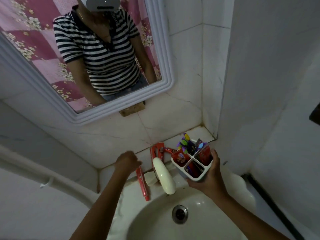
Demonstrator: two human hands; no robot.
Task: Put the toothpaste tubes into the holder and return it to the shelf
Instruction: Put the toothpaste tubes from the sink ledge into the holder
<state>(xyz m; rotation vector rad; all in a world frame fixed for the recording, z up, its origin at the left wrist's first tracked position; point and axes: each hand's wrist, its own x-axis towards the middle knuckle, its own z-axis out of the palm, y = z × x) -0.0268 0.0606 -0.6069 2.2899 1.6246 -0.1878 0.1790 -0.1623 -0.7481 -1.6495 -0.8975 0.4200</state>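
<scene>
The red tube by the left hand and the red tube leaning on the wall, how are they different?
The tube by the left hand lies on the sink edge, pointing toward the basin; the wall tube stands propped on the shelf. The sink tube has fingers at its top end; nothing touches the wall tube. The sink tube looks long and narrow; the wall tube shows a broad printed face. Both are red and outside the holder.

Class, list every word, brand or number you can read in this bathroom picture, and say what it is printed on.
None can be read.
Red toothpaste tube in the left hand: print blurred.
Tubes on the shelf: print too small.
Packets in the holder: logos blurred.
</scene>
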